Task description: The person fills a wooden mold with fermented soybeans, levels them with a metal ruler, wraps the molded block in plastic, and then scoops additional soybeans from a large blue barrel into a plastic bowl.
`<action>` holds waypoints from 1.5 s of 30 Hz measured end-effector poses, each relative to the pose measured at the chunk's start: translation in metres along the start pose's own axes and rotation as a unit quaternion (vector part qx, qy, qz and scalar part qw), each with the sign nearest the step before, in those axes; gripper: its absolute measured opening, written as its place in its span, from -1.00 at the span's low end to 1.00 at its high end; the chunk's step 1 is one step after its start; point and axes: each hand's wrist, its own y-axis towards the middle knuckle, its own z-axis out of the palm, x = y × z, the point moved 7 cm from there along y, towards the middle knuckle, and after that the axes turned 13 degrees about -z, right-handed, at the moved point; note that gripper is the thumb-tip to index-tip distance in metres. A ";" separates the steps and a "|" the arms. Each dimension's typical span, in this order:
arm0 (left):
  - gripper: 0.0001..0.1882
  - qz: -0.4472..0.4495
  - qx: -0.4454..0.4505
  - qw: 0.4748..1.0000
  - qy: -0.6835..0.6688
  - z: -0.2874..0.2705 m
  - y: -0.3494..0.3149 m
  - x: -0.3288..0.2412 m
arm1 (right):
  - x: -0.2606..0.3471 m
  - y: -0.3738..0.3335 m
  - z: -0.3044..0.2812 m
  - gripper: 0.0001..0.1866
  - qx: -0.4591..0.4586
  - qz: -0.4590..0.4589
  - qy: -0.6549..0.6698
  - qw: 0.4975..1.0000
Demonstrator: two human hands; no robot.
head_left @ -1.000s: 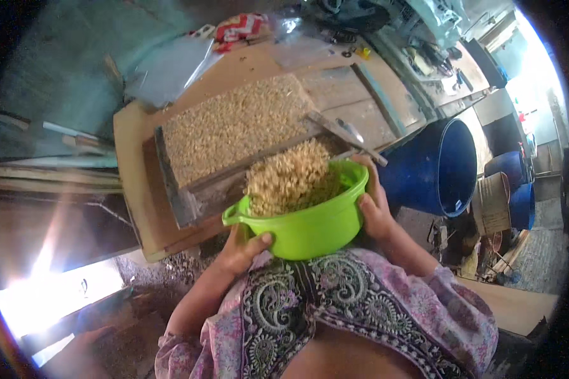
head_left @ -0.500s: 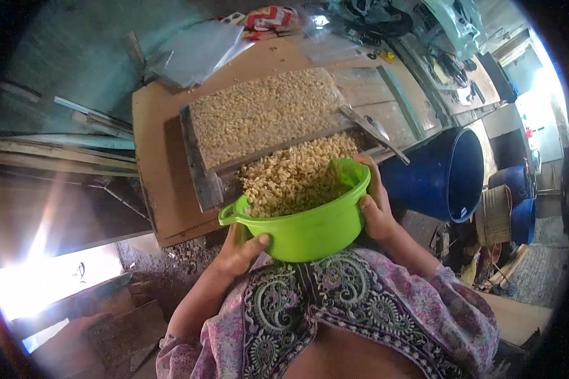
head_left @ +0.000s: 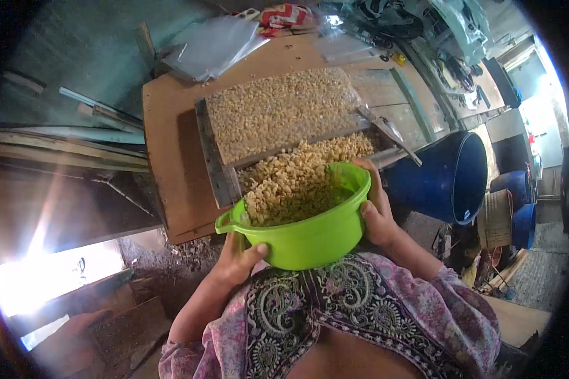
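A bright green plastic basin [head_left: 310, 239] sits between my hands in front of my body. My left hand [head_left: 239, 260] grips it at the left handle, thumb on the outer wall. Round its right side, my right hand [head_left: 378, 205] has the rim and handle. Inside are pale yellow, soybean-like beans [head_left: 278, 203]. The basin leans toward the near strip of a wooden frame [head_left: 224, 180], where more loose beans lie; the beans hide its far rim. Behind that strip a flat slab of beans [head_left: 284, 114], seemingly under clear plastic, fills the frame.
A flat metal blade-like tool [head_left: 389, 134] lies across the frame's right side. At the right stands a blue drum [head_left: 442, 177]. Clear plastic sheets [head_left: 215, 47] rest on the far left of the brown board [head_left: 164, 158]. Wood strips [head_left: 63, 148] are stacked at left.
The basin has come slightly nearer my body, with both hands still on it. The whole view has shifted a little, moving the table rightward in the picture.
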 end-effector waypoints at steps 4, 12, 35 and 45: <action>-0.10 0.001 -0.006 1.000 -0.001 -0.001 -0.004 0.001 | 0.000 -0.001 0.004 -0.12 -0.004 -0.002 0.010 1.000; -0.05 0.018 -0.010 1.000 0.007 -0.004 -0.013 -0.002 | 0.000 -0.002 0.011 -0.10 -0.009 -0.011 0.023 1.000; -0.23 -0.021 0.068 0.993 0.097 0.065 0.063 0.001 | -0.010 -0.021 -0.086 -0.10 -0.095 0.020 0.021 0.995; -0.32 -0.073 0.050 0.992 0.092 0.104 0.098 -0.007 | -0.009 -0.019 -0.137 -0.12 -0.122 -0.005 -0.022 0.992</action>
